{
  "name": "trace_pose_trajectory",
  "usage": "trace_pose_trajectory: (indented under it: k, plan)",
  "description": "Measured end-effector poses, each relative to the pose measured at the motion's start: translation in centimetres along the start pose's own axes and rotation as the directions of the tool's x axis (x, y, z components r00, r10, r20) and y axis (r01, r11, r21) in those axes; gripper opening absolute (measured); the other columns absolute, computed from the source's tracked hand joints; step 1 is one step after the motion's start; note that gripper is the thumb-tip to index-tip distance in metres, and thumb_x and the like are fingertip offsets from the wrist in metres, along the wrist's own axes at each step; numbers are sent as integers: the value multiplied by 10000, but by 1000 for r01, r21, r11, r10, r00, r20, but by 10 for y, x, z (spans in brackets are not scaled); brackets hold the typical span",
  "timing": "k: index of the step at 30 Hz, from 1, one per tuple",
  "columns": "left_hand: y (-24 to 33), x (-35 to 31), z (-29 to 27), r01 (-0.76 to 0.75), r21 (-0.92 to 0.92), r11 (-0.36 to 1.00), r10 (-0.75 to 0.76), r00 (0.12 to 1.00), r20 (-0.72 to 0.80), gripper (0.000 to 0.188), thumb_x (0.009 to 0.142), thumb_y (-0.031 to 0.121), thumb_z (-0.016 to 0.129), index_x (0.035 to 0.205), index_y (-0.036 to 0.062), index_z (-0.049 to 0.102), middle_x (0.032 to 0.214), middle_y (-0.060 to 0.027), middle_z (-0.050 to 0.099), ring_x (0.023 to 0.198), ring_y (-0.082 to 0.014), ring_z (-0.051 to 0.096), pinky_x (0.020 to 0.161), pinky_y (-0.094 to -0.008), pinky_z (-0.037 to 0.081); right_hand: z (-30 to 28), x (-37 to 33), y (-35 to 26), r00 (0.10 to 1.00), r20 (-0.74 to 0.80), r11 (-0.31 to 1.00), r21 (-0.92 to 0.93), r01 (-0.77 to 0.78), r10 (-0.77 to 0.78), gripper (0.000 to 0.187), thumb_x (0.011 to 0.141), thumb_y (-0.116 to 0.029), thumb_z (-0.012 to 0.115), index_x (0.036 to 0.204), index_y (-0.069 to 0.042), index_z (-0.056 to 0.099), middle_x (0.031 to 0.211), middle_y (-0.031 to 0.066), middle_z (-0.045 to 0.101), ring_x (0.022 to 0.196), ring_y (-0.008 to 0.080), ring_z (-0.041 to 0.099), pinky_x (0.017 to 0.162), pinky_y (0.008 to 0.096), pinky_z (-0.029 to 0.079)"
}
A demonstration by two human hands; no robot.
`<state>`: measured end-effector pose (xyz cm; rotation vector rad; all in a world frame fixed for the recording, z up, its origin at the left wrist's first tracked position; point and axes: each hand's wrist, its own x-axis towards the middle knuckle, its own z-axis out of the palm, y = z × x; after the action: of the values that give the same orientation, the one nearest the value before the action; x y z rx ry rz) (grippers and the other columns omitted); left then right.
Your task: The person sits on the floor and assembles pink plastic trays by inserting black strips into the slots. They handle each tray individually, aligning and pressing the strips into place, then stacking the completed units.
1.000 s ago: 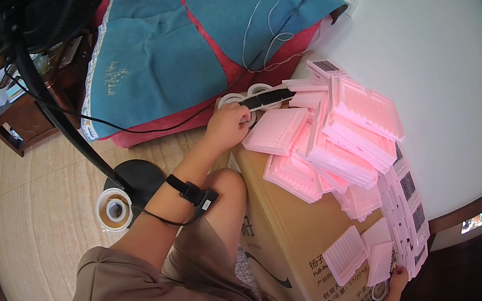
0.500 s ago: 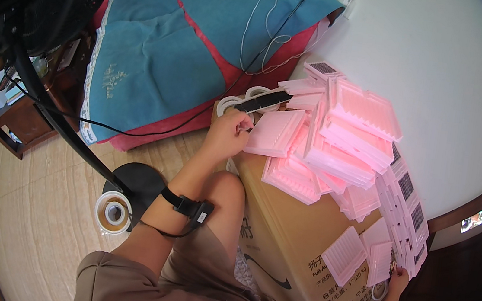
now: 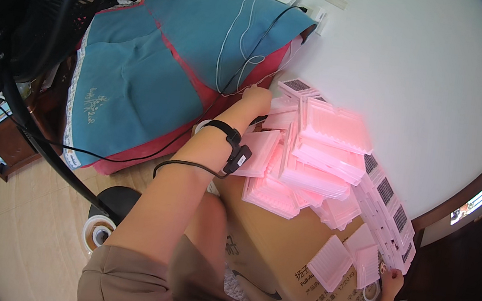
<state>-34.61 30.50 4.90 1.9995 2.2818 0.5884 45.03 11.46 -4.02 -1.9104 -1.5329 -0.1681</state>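
View from the wearer's head onto a large cardboard box point(image 3: 278, 234), heaped with pink plastic pieces and set between a bed point(image 3: 124, 68) with a blue-green cover and a white wall point(image 3: 411, 63); the left hand point(image 3: 257, 99) is at the box's bed end, just beside a stack of pink trays point(image 3: 330, 147); its fingers are hidden by the back of the hand, so I cannot tell whether this grip is spread or pinching something; a short piece of a dark strip point(image 3: 260, 119) shows just below it.

The right hand point(image 3: 393, 282) is at the box's lower right corner, its fingertips at the near tip of a row of pink cases point(image 3: 384, 213) with dark patterned panels; the fingers are bunched, but I cannot tell whether they pinch the tip or only touch it; the row's long axis follows the box's wall edge, leading away from this grip toward the bed end; the right hand is clearly the nearer one, while the left is well apart, beyond the stack.

Three loose ribbed trays point(image 3: 331, 264) lie near the right hand, toward the box's middle; a pale ring point(image 3: 364, 293) is just beside that hand.
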Motion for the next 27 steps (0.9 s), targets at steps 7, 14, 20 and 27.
trace_pose_trajectory:
  k: [7,14,20,27]
  plan:
    - [12,28,32,-30,196,980,22,999,41,317,852,159,720,1163,120,772,1230,-108,736,1231,-304,617,1044,-487,431,-19,-11,-25,999,43,992,125,0,-6,166,837,-125,682,893,31,699,710,64,645,657,136,592,621,308,488]
    - [9,35,44,-21,121,992,19,1000,19,257,885,194,687,1114,121,779,1189,-112,752,1160,-310,682,1020,-489,440,-30,-9,-37,998,19,995,71,66,-67,119,895,-73,651,909,35,702,740,97,673,670,164,623,644,324,505]
    - [-2,34,39,17,-83,996,-26,995,-100,198,858,203,713,1020,119,788,1098,-116,763,1069,-317,709,953,-480,488,-27,-9,-36,997,37,996,44,72,-74,134,896,-98,664,907,30,700,740,104,673,657,169,614,644,332,503]
    - [-11,11,21,-78,-336,938,-11,967,-256,146,806,207,774,879,82,763,937,-133,755,902,-329,719,791,-443,563,-10,-14,-31,993,65,985,149,88,-99,129,882,-95,685,910,30,696,700,72,644,630,147,580,612,322,485]
